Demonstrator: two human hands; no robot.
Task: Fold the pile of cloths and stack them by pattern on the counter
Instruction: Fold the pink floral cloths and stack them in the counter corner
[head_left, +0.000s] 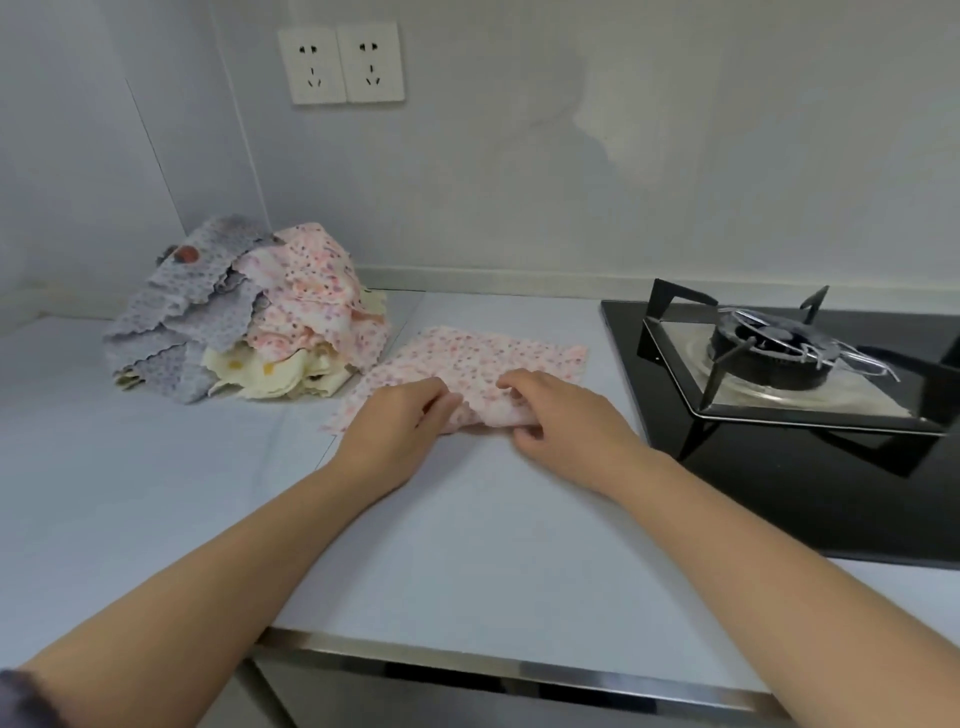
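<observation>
Cloths in a loose pile (244, 322) sit at the back left of a broad, smooth, pale grey worktop (467, 545) that has a bright metal strip along its near edge. To the right, set into the same surface, is a glossy black glass hob (779, 499) with an angular black pan support (675, 353) around a round burner and a shiny steel tray. The pile is crumpled and soft, its pieces thin with wavy, scalloped edges: grey cloths (171, 312) with small dots on the left, pink flowered ones (311, 291) heaped on top and to the right, and cream cloths (270, 374) with yellow spots at the bottom front. Just beside the pile, between it and the hob, a single pink cloth (493, 353) with a fine flower print lies mostly flat on the worktop, roughly rectangular, its near edge lifted and bunched into a soft fold. Both hands are on that near edge, close together. The left hand (400, 421) has its fingers curled, pinching the bunched fabric at its fingertips. The right hand (561, 410) grips the fold too, fingers bent over the top and thumb tucked beneath it. On the pale wall behind, above the pile, are two white square sockets (340, 62) side by side.
</observation>
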